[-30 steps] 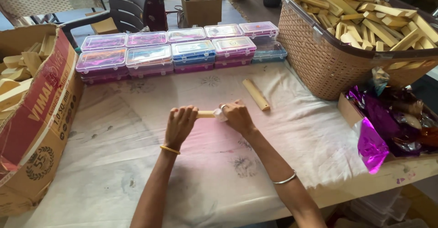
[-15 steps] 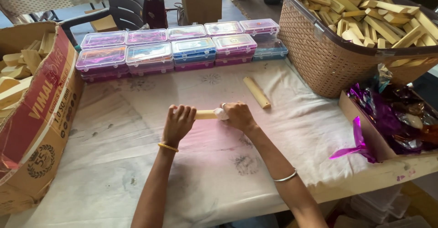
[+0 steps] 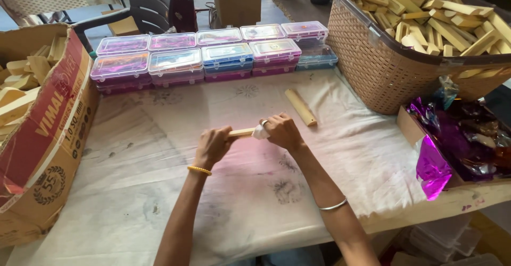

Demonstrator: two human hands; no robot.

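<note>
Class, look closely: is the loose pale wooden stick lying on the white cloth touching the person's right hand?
Apart. The head view shows bare white cloth between the loose pale wooden stick and the right hand.

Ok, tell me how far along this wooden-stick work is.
Done, it seems: the cardboard box at the left holds a pile of wooden pieces. In hand: the left hand grips one wooden stick while the right hand presses a white cloth on it. Left: one stick waits on the table cover, and the wicker basket is heaped with more, so most remains.
</note>
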